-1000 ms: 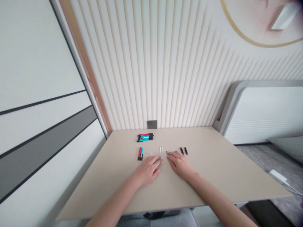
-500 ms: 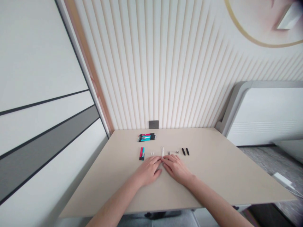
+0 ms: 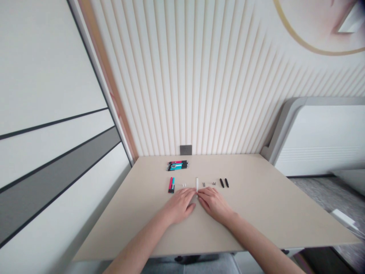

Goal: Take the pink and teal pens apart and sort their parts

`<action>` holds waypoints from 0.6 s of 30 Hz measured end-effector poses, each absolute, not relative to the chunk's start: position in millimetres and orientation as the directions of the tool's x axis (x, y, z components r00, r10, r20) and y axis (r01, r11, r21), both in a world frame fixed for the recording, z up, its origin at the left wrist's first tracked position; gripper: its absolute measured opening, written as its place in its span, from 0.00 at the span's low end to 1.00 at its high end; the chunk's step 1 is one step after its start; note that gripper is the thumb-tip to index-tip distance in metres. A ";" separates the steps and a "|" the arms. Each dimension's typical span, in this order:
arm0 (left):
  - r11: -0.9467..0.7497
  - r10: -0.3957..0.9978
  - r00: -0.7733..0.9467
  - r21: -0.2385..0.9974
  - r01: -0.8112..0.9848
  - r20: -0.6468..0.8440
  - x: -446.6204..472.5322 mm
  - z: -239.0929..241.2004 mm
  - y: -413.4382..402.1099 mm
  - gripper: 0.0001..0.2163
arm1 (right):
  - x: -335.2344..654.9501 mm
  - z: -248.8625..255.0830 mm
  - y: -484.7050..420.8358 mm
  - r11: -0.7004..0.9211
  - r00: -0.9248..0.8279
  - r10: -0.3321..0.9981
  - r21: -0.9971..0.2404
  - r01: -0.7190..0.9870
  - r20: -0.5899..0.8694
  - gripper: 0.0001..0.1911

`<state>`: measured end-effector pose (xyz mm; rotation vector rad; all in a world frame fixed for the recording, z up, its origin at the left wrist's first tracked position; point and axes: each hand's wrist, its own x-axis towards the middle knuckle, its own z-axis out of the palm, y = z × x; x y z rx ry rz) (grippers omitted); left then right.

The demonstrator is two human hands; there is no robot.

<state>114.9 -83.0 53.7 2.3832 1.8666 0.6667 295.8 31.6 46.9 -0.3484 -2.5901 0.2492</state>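
Two thin white pen refills [image 3: 197, 182] lie close together on the table, pointing away from me. My left hand [image 3: 180, 205] rests flat with its fingertips against their left side, thumb apart. From the right, the extended fingertips of my right hand [image 3: 214, 204] touch them too. Neither hand is wrapped around anything. Left of the refills are small white pieces [image 3: 184, 185], then a red pen barrel [image 3: 170, 183] and a blue pen barrel [image 3: 173, 182] with dark ends. To the right sit small metallic springs [image 3: 203, 184], little grey parts [image 3: 214, 183] and two black grips [image 3: 224, 183].
Several assembled red, blue and black pens [image 3: 178, 165] are laid together near the back of the beige table [image 3: 245, 171]. A dark wall socket [image 3: 186, 150] is on the ribbed wall behind. A white cabinet [image 3: 57, 182] stands left, a bed headboard [image 3: 319, 137] right.
The two refills were slightly spread at their far ends and now lie side by side, nearly touching. My fingertips remain at their near ends, and the view has shifted slightly.
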 end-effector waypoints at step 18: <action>-0.039 0.869 -0.083 0.235 0.971 0.488 17.8 77.5 -52.5 0.13 | 297.0 49.1 33.6 0.956 -0.874 0.271 -0.217 0.197 0.404 0.14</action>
